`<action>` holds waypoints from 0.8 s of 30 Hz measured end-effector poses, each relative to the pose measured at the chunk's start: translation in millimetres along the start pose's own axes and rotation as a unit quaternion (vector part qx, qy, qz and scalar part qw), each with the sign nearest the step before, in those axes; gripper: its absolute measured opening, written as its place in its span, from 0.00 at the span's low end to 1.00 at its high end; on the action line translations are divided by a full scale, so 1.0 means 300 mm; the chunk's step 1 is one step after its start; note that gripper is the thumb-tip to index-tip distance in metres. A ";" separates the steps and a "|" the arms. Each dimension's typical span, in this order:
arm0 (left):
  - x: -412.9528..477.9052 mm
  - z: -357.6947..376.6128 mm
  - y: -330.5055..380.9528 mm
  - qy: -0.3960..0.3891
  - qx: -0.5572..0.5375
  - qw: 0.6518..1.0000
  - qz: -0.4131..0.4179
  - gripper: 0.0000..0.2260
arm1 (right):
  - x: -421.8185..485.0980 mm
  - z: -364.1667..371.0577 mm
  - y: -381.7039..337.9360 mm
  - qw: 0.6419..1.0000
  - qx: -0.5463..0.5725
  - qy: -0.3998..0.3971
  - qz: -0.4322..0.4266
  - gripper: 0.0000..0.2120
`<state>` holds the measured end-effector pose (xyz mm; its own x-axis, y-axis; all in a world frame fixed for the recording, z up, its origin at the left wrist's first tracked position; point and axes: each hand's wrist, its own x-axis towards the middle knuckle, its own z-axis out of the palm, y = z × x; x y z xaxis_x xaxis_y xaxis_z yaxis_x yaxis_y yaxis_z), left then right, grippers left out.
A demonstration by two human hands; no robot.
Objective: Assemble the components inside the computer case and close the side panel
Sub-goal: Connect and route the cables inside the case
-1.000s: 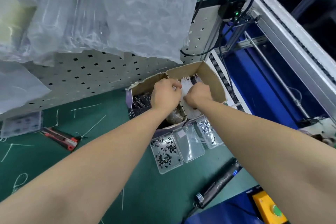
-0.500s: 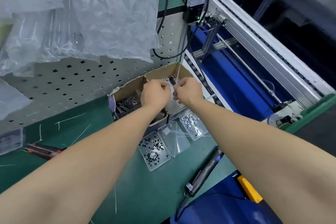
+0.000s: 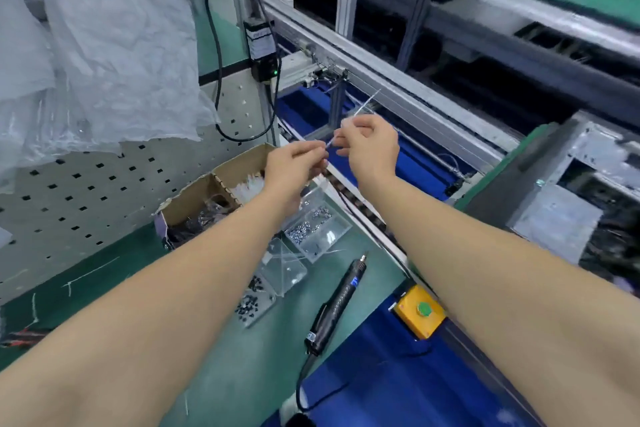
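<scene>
Aloft, left hand (image 3: 294, 163) and right hand (image 3: 372, 149), both pinch-tight on cable tie (image 3: 365, 103).

I count two hands, the left hand (image 3: 294, 166) and the right hand (image 3: 370, 149), and one cable tie (image 3: 364, 107) that I can make out between them. On the surface (image 3: 242, 364) there are one cardboard box (image 3: 188, 191) with two compartments, three clear trays (image 3: 329, 240) and one electric screwdriver (image 3: 341, 298). One yellow box (image 3: 408, 317) carries one green button (image 3: 425, 309). At the right I see one computer case (image 3: 561, 218).
</scene>
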<state>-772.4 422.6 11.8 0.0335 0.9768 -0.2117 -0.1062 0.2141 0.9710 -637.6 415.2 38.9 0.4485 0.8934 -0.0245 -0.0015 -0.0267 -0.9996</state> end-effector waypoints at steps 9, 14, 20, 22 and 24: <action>-0.313 0.719 0.058 -0.191 -0.191 0.962 0.028 0.04 | -0.119 -0.784 -0.178 0.972 0.193 0.134 0.014 0.09; -0.535 1.066 -0.026 -0.239 -0.144 0.960 0.018 0.05 | -0.295 -1.217 -0.141 0.952 0.237 0.192 0.042 0.08; -0.720 1.324 -0.100 -0.254 -0.112 0.960 -0.021 0.10 | -0.443 -1.500 -0.079 0.959 0.208 0.190 0.028 0.09; -0.751 1.359 -0.118 -0.256 -0.116 0.959 -0.037 0.09 | -0.445 -1.528 -0.064 0.959 0.195 0.205 0.032 0.08; -0.767 1.370 -0.134 -0.267 -0.116 0.955 -0.050 0.07 | -0.432 -1.528 -0.053 0.955 0.189 0.225 0.044 0.09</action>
<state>-367.5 185.0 67.0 0.5510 0.8201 -0.1544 -0.2914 0.3625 0.8853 -285.9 94.2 62.9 0.7700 0.6104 -0.1858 -0.3412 0.1479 -0.9283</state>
